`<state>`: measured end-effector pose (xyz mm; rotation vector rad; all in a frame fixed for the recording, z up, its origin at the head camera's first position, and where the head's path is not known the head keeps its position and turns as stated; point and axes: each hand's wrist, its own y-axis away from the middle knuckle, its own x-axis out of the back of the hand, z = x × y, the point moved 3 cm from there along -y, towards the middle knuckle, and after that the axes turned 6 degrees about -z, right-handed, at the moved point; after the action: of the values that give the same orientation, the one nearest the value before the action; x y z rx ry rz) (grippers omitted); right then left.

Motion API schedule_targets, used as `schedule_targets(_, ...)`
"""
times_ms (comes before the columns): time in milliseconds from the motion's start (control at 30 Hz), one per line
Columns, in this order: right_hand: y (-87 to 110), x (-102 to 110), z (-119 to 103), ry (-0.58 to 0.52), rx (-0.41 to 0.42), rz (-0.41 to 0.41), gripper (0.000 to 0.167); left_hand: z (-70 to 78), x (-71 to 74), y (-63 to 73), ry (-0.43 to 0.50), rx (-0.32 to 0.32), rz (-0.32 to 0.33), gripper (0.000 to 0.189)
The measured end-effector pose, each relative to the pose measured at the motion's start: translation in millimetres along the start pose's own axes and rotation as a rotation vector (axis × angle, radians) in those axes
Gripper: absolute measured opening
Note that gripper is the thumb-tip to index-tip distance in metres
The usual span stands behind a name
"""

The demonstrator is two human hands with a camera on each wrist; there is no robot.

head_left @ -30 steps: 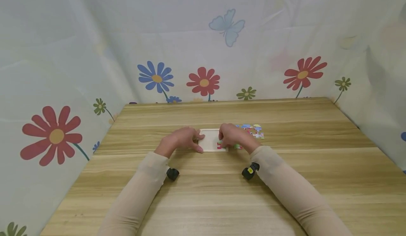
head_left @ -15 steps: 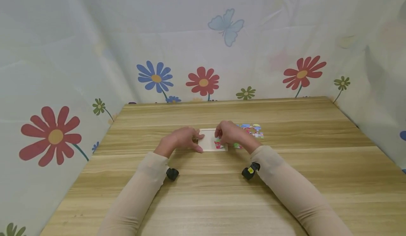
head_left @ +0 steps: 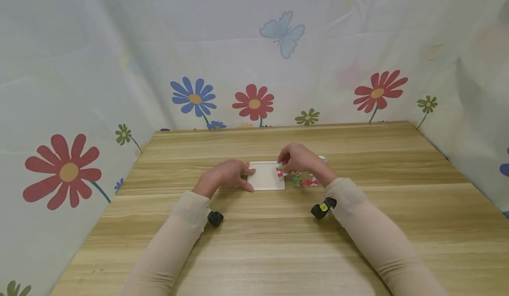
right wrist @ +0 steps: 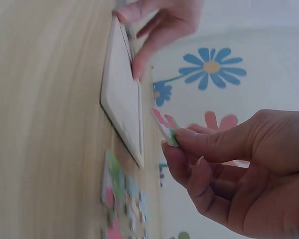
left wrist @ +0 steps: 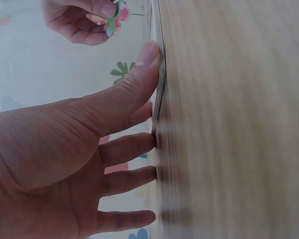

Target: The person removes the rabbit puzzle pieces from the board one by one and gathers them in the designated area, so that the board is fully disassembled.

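My right hand [head_left: 299,158] pinches a jigsaw piece [right wrist: 165,125] between thumb and fingers, above the right edge of a pale, flat puzzle tray [head_left: 264,176]. The piece is pink, green and white, and in the right wrist view it is apart from the tray. At the tray's left side is my left hand [head_left: 230,173]. Its thumb [left wrist: 148,55] presses the tray's edge near the front corner, and its other fingers reach out fairly straight, fingertips right at the tabletop. Inside its low rim, the tray shows a plain, pale surface.
Several colourful jigsaw pieces [head_left: 306,180] lie on the wooden table [head_left: 254,238] just right of the tray, partly hidden by my right hand and forearm. A white curtain [head_left: 222,35] printed with flowers hangs behind the table and along its sides.
My right hand has lifted the jigsaw piece off the front right of the tray and moved it up and to the right. My left hand stays at the tray's left edge.
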<state>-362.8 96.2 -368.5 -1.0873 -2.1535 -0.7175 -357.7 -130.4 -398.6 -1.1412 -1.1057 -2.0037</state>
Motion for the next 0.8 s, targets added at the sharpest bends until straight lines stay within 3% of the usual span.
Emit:
schedule_targets(167,13.0,18.1,16.2,-0.029,0.022,0.03,0.036,1.0,0.7,2.0,-0.001,-0.008,0.004,0.074)
schedule_targets(500,36.1,41.6,49.0,0.016,0.001,0.068,0.025,0.4,2.0,4.1,-0.009,-0.047,0.008,0.074)
schedule_targets(800,52.5,47.6,67.8,-0.002,-0.063,0.039,0.022,0.8,2.1,3.0,-0.007,-0.054,0.006,0.074)
